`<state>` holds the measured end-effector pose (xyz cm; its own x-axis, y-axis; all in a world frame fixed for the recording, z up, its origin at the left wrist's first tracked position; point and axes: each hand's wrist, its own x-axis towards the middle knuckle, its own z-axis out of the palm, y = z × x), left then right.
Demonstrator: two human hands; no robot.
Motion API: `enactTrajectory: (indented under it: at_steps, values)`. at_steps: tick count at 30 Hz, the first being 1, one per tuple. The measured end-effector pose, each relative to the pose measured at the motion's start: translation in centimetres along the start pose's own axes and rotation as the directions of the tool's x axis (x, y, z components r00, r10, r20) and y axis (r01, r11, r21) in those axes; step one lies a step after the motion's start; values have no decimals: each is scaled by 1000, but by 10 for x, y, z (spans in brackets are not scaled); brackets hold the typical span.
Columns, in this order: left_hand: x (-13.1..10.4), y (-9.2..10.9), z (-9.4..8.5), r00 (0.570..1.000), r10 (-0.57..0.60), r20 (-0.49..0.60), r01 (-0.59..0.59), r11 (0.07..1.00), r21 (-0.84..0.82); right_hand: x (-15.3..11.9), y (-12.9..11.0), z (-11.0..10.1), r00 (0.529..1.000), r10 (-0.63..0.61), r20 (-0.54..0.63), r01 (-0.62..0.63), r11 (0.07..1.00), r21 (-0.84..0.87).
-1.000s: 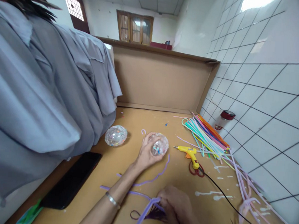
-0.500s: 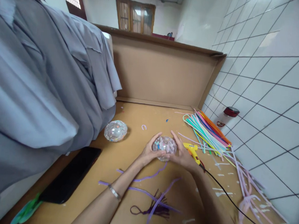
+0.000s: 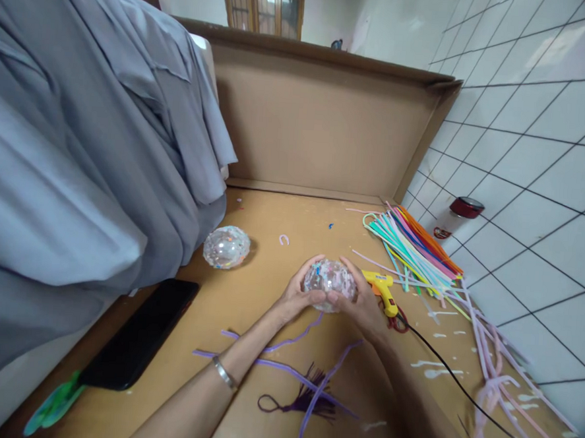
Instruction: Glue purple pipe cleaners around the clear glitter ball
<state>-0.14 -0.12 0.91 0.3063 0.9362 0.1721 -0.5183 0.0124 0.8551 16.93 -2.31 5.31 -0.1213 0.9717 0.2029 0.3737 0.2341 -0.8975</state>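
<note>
Between my two hands is a clear ball [image 3: 331, 281] with pale, bluish and pinkish bits on its surface. My left hand [image 3: 300, 295] grips its left side, thumb across the near face. Around the right side curl the fingers of my right hand [image 3: 359, 299], its thumb close to the other thumb. Just right of that hand lies a yellow glue gun [image 3: 386, 294]. Purple pipe cleaners [image 3: 283, 367] and a dark purple tassel [image 3: 306, 401] rest on the table nearer to me. A second, similar clear ball [image 3: 227, 247] sits to the left.
A bundle of colourful pipe cleaners [image 3: 414, 246] lies at the right, near a red-lidded jar [image 3: 456, 216] by the tiled wall. The glue gun's black cord [image 3: 442, 363] runs toward me. At left are a black phone [image 3: 139, 335] and grey cloth [image 3: 104, 135]; cardboard [image 3: 323, 122] stands behind.
The camera view has tilted slightly downward. Both hands still hold the ball, which appears turned a little, with the thumbs now closer to level on its near side.
</note>
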Motion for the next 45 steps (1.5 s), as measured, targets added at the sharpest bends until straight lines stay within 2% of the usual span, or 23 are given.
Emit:
enactTrajectory:
  at_steps: [7, 13, 22, 26, 30, 32, 34, 39, 42, 45]
  values:
    - [1, 10, 20, 992, -54, -115, 40, 991, -124, -4, -3, -3, 992, -13, 125, -7, 987, 159]
    - [4, 13, 21, 982, -124, -140, 107, 987, -122, -1, -4, -1, 999, 25, 26, -30, 979, 202]
    - [6, 15, 26, 969, -175, -174, 159, 982, -102, 0, -3, 0, 999, 44, -16, -39, 973, 228]
    - [4, 21, 31, 954, -236, -185, 217, 969, -118, 0, 2, 4, 999, -2, -41, 7, 992, 123]
    - [4, 24, 30, 910, -367, -195, 351, 930, -111, -2, 8, 13, 997, -56, -55, 59, 997, 51]
    - [5, 24, 27, 890, -424, -170, 411, 905, -108, -3, 9, 16, 998, -42, -35, 45, 996, 80]
    - [5, 26, 24, 885, -456, -96, 443, 887, -132, -4, 8, 15, 1000, -4, -17, 6, 992, 127]
    - [2, 36, 16, 900, -424, 102, 436, 883, -174, -6, -6, 5, 996, 57, 67, -75, 951, 300]
    - [0, 43, 14, 914, -382, 137, 397, 911, -109, -6, -12, 2, 995, 36, 94, -70, 919, 387]
    - [-1, 45, 15, 928, -360, 94, 362, 932, -5, -5, -12, 2, 999, 30, 31, -40, 922, 386]
